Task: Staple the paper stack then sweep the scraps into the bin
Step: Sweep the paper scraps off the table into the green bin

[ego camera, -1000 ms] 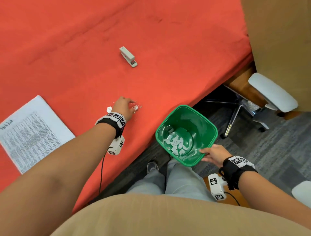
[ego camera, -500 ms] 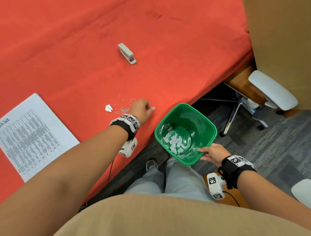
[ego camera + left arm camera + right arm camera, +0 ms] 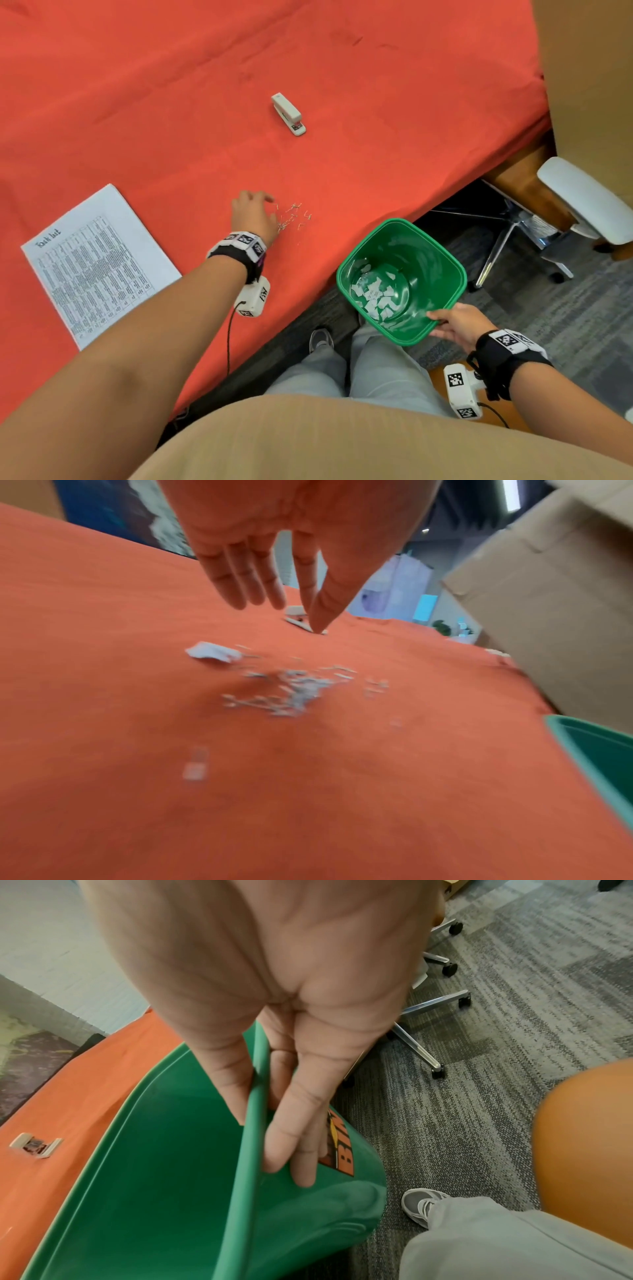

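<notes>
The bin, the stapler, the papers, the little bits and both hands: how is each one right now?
Green bin: held off the table, paper scraps inside.
Stapler: lying on the table, untouched.
Paper stack: flat on the table.
Loose staples: scattered near the edge.
Left hand: open, fingers straight.
Right hand: grips bin rim.

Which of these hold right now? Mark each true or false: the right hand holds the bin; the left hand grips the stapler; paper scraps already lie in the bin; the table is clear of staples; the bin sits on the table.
1. The right hand holds the bin. True.
2. The left hand grips the stapler. False: it is open, apart from the stapler.
3. Scraps lie in the bin. True.
4. The table is clear of staples. False: staples lie beside the left hand.
5. The bin sits on the table. False: it is held off the edge.
</notes>
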### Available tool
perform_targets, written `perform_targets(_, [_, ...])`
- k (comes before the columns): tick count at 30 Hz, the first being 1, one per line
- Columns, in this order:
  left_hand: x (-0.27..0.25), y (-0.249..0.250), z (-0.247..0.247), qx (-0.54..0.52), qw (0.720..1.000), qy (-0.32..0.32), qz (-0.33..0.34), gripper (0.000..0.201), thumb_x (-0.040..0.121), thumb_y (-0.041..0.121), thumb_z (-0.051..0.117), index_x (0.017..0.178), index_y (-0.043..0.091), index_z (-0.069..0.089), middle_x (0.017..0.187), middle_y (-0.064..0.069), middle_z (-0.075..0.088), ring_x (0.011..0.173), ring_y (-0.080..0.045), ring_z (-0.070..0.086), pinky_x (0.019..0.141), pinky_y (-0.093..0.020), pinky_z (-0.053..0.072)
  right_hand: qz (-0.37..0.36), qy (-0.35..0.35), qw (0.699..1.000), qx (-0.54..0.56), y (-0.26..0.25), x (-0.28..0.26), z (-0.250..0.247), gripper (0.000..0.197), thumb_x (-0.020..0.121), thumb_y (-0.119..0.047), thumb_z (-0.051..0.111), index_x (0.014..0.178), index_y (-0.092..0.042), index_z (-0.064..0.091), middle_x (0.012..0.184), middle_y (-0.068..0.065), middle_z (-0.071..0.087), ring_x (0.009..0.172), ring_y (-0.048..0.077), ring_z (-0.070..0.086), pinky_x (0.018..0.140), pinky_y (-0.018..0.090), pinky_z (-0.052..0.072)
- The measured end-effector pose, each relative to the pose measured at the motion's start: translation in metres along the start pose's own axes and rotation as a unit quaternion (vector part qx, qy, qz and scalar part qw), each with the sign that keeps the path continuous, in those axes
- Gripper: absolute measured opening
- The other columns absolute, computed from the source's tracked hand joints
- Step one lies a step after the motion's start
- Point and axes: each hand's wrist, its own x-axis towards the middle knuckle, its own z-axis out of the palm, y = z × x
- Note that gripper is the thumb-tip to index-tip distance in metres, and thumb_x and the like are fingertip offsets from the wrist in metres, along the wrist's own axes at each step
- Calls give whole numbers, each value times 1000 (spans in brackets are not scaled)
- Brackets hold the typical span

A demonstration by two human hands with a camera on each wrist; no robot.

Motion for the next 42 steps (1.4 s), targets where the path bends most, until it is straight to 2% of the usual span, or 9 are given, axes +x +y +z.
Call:
perform_targets(4, [12, -40, -8, 28, 994, -54, -86, 35, 88, 21, 58, 122, 22, 58, 129, -19, 49, 126, -37, 40, 106, -39, 33, -1, -4, 1000, 2, 1, 0, 1, 23, 88, 9, 54, 109, 1, 56, 97, 19, 67, 60, 19, 72, 52, 25, 58])
perform_targets(14, [13, -35, -4, 6, 993, -81, -89, 17, 89, 3, 57, 98, 3, 71, 108, -17, 70, 103, -32, 63, 79, -31, 46, -3, 10, 1000, 1, 2, -3, 4, 22, 88, 9, 55, 108, 1, 56, 94, 17, 67, 69, 23, 69, 48, 23, 56])
perform_targets(17, [12, -28, -3, 8, 993, -77, -93, 19, 91, 5, 55, 100, 1, 72, 107, -20, 70, 102, -34, 63, 79, -34, 47, -2, 15, 1000, 9, 1, -4, 5, 14, 87, 11, 55, 97, 1, 56, 94, 18, 65, 58, 21, 70, 44, 22, 54])
perform_targets(19, [12, -20, -4, -6, 993, -70, -96, 21, 92, 8, 53, 102, 0, 70, 108, -22, 68, 103, -36, 62, 83, -38, 48, -2, 16, 1000, 10, 2, -2, 5, 20, 87, 11, 55, 105, 3, 56, 99, 20, 65, 57, 20, 70, 45, 22, 54])
perform_targets(24, [-11, 45, 10, -93, 993, -69, 30, 19, 90, 8, 52, 95, -5, 64, 111, -22, 68, 107, -35, 61, 89, -38, 47, 2, 6, 1000, 14, 0, -3, 4, 34, 88, 10, 54, 121, 7, 51, 107, 21, 63, 77, 26, 66, 45, 22, 54])
perform_targets(29, [-71, 107, 47, -103, 964, -204, 133, 10, 94, 13, 49, 93, 8, 59, 87, -4, 61, 68, -17, 55, 58, -26, 47, 6, 14, 1000, 0, 1, -2, 5, 34, 87, 9, 56, 121, 8, 52, 112, 23, 64, 81, 27, 66, 47, 22, 54])
perform_targets(33, [-80, 104, 60, -108, 952, -233, 166, 19, 93, 8, 50, 107, 12, 63, 104, -3, 59, 91, -19, 60, 86, -32, 53, 8, 9, 1000, -3, 1, -1, 3, 33, 87, 7, 58, 119, 6, 54, 102, 19, 68, 77, 25, 70, 51, 23, 56])
perform_targets(38, [-40, 49, 40, -56, 991, -83, 88, 22, 86, 13, 59, 108, 13, 62, 114, -10, 55, 110, -27, 52, 100, -35, 38, 3, -3, 1000, 10, -1, -3, 3, 31, 88, 9, 53, 119, 5, 53, 102, 20, 66, 78, 26, 68, 50, 24, 57])
perform_targets(42, [-17, 3, 21, 2, 999, -28, -17, 42, 86, 19, 63, 126, 10, 54, 128, -18, 47, 120, -37, 43, 106, -38, 30, 6, -2, 1000, 16, 0, -2, 5, 30, 88, 10, 53, 118, 6, 51, 93, 19, 66, 57, 19, 71, 47, 24, 56])
